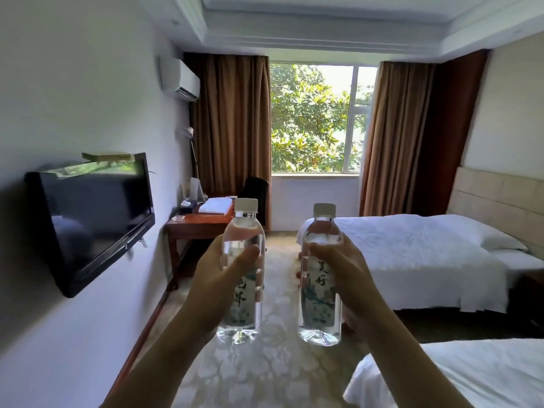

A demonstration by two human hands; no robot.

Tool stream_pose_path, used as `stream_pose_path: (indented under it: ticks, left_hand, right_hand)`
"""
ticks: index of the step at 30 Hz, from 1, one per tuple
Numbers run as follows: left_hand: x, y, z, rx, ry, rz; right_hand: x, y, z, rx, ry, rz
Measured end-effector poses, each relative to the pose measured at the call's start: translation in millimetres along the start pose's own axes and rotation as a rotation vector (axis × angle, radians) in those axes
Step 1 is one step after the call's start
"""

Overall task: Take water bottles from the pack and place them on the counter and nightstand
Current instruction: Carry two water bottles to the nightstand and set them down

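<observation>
Nearest the camera, the corner of a white-sheeted near bed (459, 375) fills the lower right, and both forearms reach forward over the pale patterned carpet (265, 366).

The left hand (219, 278) has its grip closed round the label of the left water bottle (243, 272), thumb across the front and fingers curled behind. The right hand (344, 275) is wrapped the same way round the right water bottle (321, 275), thumb lying just above the label. Both bottles are upright, capped, carried in the air side by side and apart from one another.

They look full, so each should have real weight for its size, and the thin clear plastic will give a little under a squeeze. The smooth wall may be slippery; holding at the labelled waist, as now, seems the sound place, leaving the base free to be set down flat.

Farther on, a wall-mounted television (91, 219) hangs at left, and beyond it stands a wooden desk (197, 223) bearing folded white towels (215, 207). To the right lies a second made bed (418, 254), with what may be the nightstand at the far right edge, too cropped to be sure. A curtained window (313, 119) closes the room. No pack is visible.
</observation>
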State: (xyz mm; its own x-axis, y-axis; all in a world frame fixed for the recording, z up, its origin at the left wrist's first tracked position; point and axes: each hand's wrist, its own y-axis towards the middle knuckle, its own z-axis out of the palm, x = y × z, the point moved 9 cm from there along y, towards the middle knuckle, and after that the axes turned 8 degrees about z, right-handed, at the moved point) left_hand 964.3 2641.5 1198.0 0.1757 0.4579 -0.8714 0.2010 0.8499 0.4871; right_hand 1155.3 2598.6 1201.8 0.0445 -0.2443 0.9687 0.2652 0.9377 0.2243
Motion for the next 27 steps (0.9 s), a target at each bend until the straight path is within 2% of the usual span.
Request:
stream_pose_path:
  ticks: [4, 14, 21, 27]
  left_hand:
    - [52.9, 76.6, -9.1, -0.005, 0.007, 0.011]
    - [191.3, 312.0, -23.5, 0.135, 0.05, 0.054]
    - [255.2, 439.1, 10.0, 0.186, -0.052, 0.031]
    - [321.5, 529.8, 58.3, 0.224, -0.082, 0.018]
  right_hand:
    - [-31.4, 89.6, 3.9, -0.001, -0.016, 0.001]
    - [-102.0, 333.2, 22.8, -0.069, -0.005, 0.001]
    - [-121.6, 458.9, -19.9, -0.181, 0.002, 0.005]
    - [-143.1, 557.3, -63.5, -0.181, -0.017, -0.044]
